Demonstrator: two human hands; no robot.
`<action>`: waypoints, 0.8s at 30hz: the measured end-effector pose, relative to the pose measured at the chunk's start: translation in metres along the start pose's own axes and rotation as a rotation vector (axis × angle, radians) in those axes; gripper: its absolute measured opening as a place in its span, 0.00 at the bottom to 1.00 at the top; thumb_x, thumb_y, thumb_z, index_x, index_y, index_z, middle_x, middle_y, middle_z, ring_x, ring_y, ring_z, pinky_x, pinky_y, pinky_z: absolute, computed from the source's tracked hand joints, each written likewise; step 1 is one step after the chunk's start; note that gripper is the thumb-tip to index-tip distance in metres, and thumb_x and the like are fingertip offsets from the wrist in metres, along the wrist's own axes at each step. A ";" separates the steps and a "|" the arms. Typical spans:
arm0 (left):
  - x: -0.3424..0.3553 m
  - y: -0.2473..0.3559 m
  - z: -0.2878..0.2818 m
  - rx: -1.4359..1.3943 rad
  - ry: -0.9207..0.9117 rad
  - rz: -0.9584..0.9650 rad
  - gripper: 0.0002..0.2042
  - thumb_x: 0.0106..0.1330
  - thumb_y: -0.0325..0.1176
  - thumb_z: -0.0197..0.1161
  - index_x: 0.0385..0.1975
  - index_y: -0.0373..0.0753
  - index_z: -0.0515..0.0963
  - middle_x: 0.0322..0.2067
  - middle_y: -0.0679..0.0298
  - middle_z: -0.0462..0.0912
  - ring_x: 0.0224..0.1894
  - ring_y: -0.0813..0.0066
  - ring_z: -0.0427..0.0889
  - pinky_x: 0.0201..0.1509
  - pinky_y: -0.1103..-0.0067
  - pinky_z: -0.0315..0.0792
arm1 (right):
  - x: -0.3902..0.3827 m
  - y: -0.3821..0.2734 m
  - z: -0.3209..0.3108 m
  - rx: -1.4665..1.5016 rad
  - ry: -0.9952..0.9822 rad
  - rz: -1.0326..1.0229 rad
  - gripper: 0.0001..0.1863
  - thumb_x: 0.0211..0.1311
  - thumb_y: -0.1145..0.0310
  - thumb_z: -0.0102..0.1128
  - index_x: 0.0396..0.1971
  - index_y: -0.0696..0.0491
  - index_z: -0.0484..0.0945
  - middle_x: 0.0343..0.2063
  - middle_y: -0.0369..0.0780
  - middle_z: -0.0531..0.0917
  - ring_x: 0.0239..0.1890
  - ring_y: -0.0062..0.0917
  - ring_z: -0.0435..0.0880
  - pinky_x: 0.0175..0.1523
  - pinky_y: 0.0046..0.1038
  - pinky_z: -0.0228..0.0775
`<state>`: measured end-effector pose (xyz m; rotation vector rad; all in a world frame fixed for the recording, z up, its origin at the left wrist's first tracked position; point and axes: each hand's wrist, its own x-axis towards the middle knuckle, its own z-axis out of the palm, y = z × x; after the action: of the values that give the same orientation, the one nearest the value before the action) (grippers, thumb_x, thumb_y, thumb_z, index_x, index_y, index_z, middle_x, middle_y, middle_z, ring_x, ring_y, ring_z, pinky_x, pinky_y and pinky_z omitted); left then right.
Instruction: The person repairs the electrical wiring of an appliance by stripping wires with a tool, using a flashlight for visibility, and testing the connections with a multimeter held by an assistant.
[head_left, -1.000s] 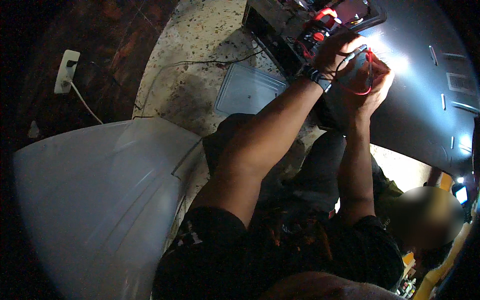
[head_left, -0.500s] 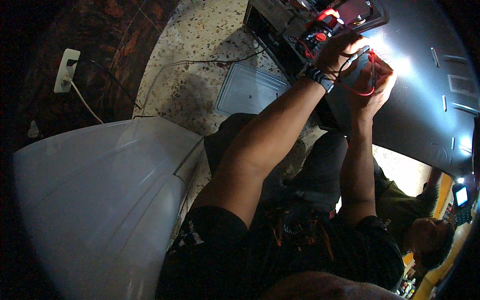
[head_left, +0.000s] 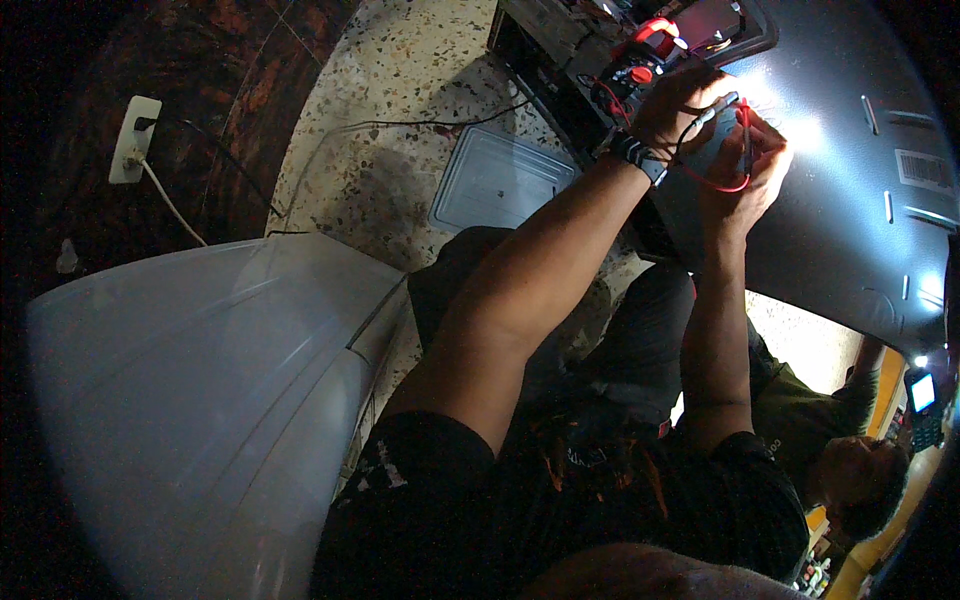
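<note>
Left hand (head_left: pixel 685 105) and right hand (head_left: pixel 750 165) are both pinching the red probe wire (head_left: pixel 735 185) against the grey appliance panel (head_left: pixel 850 170), beside the red meter (head_left: pixel 640 70), keeping tips steady.

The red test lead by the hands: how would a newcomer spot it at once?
Start at the large grey appliance panel at upper right. Both hands, the left hand and right hand, meet against it. The red lead loops between them, the only thin bright red wire there.
</note>
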<state>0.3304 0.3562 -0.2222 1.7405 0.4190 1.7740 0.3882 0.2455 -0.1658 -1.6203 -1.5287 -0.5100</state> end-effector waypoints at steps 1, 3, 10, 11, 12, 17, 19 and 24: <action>0.000 -0.001 0.001 -0.002 -0.004 0.000 0.13 0.64 0.25 0.63 0.47 0.44 0.82 0.38 0.56 0.86 0.43 0.56 0.86 0.46 0.67 0.81 | 0.000 -0.001 0.000 0.007 -0.007 0.015 0.16 0.73 0.58 0.57 0.45 0.57 0.73 0.46 0.50 0.81 0.46 0.39 0.83 0.54 0.40 0.74; 0.000 -0.002 0.003 -0.018 -0.017 -0.012 0.13 0.63 0.25 0.63 0.47 0.45 0.82 0.38 0.56 0.86 0.42 0.56 0.86 0.46 0.67 0.81 | 0.000 -0.005 -0.001 0.017 -0.020 0.045 0.16 0.75 0.59 0.55 0.46 0.59 0.71 0.47 0.50 0.80 0.47 0.41 0.81 0.54 0.41 0.73; -0.004 -0.005 0.000 -0.020 -0.013 -0.011 0.12 0.69 0.29 0.59 0.50 0.42 0.82 0.44 0.55 0.86 0.48 0.57 0.86 0.51 0.68 0.79 | 0.000 -0.006 -0.002 -0.037 -0.041 -0.002 0.15 0.75 0.61 0.56 0.46 0.59 0.71 0.47 0.50 0.80 0.47 0.41 0.81 0.53 0.40 0.73; -0.004 -0.003 -0.002 -0.032 -0.038 -0.033 0.13 0.71 0.30 0.56 0.52 0.41 0.82 0.47 0.55 0.86 0.50 0.57 0.86 0.53 0.69 0.79 | 0.000 -0.007 -0.002 -0.033 -0.036 0.003 0.15 0.75 0.61 0.55 0.47 0.59 0.71 0.47 0.50 0.80 0.47 0.41 0.81 0.53 0.40 0.73; -0.004 -0.001 -0.002 -0.043 -0.045 -0.046 0.13 0.72 0.30 0.56 0.52 0.41 0.82 0.47 0.55 0.86 0.50 0.57 0.86 0.54 0.69 0.79 | 0.000 -0.008 -0.003 -0.029 -0.031 0.008 0.15 0.75 0.61 0.55 0.47 0.59 0.71 0.47 0.50 0.80 0.47 0.41 0.81 0.53 0.40 0.73; -0.003 0.000 0.002 -0.032 -0.057 -0.037 0.12 0.72 0.29 0.55 0.50 0.40 0.82 0.45 0.56 0.87 0.49 0.60 0.87 0.53 0.70 0.79 | -0.001 -0.003 -0.004 0.052 -0.013 0.037 0.14 0.74 0.61 0.57 0.45 0.58 0.72 0.48 0.51 0.81 0.48 0.41 0.83 0.54 0.39 0.74; -0.006 -0.005 0.000 -0.057 -0.056 -0.054 0.12 0.72 0.29 0.54 0.49 0.39 0.82 0.43 0.57 0.87 0.47 0.63 0.87 0.51 0.71 0.78 | -0.003 -0.002 -0.003 0.081 -0.010 0.030 0.13 0.73 0.63 0.59 0.44 0.57 0.73 0.49 0.51 0.81 0.49 0.40 0.83 0.55 0.39 0.75; -0.004 -0.002 -0.002 -0.128 -0.076 -0.131 0.11 0.64 0.23 0.61 0.46 0.39 0.82 0.41 0.52 0.85 0.46 0.52 0.85 0.49 0.66 0.79 | -0.008 -0.004 -0.002 0.129 0.041 0.048 0.10 0.68 0.73 0.63 0.43 0.57 0.72 0.48 0.50 0.82 0.48 0.36 0.84 0.54 0.35 0.76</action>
<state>0.3285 0.3553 -0.2268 1.6474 0.3706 1.6018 0.3837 0.2385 -0.1698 -1.5347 -1.4584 -0.4082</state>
